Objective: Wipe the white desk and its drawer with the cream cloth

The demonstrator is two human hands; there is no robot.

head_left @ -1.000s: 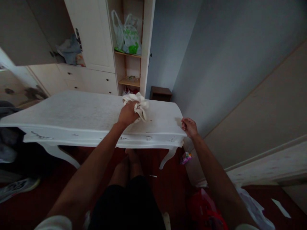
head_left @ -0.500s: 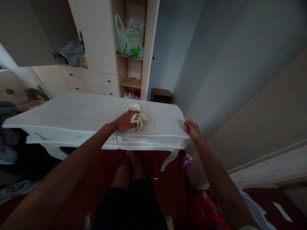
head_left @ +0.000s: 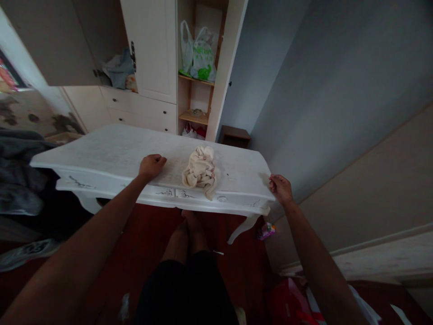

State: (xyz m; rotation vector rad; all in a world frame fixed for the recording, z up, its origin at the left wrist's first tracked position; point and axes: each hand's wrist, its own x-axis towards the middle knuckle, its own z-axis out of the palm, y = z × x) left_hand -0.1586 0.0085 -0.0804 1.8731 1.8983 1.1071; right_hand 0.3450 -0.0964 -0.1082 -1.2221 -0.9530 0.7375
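Observation:
A crumpled cream cloth (head_left: pixel 200 168) with small reddish marks lies on the white table (head_left: pixel 241 164), one corner drooping over its front edge. My left hand (head_left: pixel 153 166) is closed into a loose fist on or just above the tabletop, left of the cloth and apart from it. No object shows in that hand. At the table's right end, my right hand (head_left: pixel 281 187) is closed, thumb and fingers pressed together beside the edge. Whether it pinches something small there I cannot make out. A small dark speck (head_left: pixel 227 174) sits on the tabletop right of the cloth.
Behind the table stands a white wardrobe (head_left: pixel 149 49) with open doors and a plastic bag (head_left: pixel 204 56) on a shelf. A brown box-like stand (head_left: pixel 236 134) is by the grey wall (head_left: pixel 314 90). A colourful packet (head_left: pixel 266 231) and a red bag (head_left: pixel 287 300) are on the floor.
My left hand has let go of the cloth and moved left, curling its fingers. The cloth now lies loose. My right hand stays by the table's right edge. The view has shifted slightly.

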